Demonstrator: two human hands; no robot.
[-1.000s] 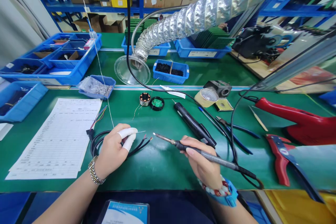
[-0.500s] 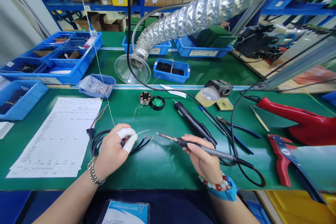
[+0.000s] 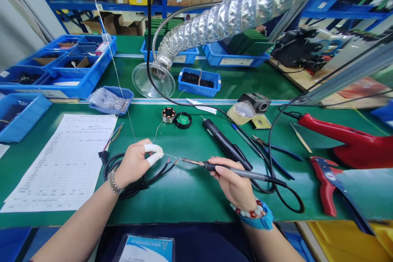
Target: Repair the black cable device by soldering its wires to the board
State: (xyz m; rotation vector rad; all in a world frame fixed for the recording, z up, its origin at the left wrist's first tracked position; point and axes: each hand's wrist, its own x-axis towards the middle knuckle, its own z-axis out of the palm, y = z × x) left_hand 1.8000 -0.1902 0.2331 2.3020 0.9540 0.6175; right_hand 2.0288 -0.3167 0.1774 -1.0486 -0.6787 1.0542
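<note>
My left hand [image 3: 139,159], white covers on its thumb and forefinger, pinches a thin strand of solder wire [image 3: 170,155]. The strand's free end points right, at the tip of the soldering iron [image 3: 192,161]; whether they touch is too fine to tell. My right hand [image 3: 235,182] grips the iron's handle like a pen. Just below the solder lie the stripped ends of a black cable [image 3: 159,177], its coil partly behind my left wrist. Farther back sit a small copper-wound motor stator [image 3: 168,115] and a round black housing with a green circuit board [image 3: 183,120].
A silver fume duct [image 3: 215,24] with a clear hood [image 3: 153,80] hangs over the bench. Printed sheets [image 3: 61,159] lie at left. A black electric screwdriver [image 3: 225,143], pliers [image 3: 276,149] and a red wire stripper [image 3: 325,184] lie at right. Blue bins [image 3: 199,82] stand behind.
My left hand has moved right, bringing the solder's end up to the iron tip. The iron has shifted slightly left and down. The view has moved a little.
</note>
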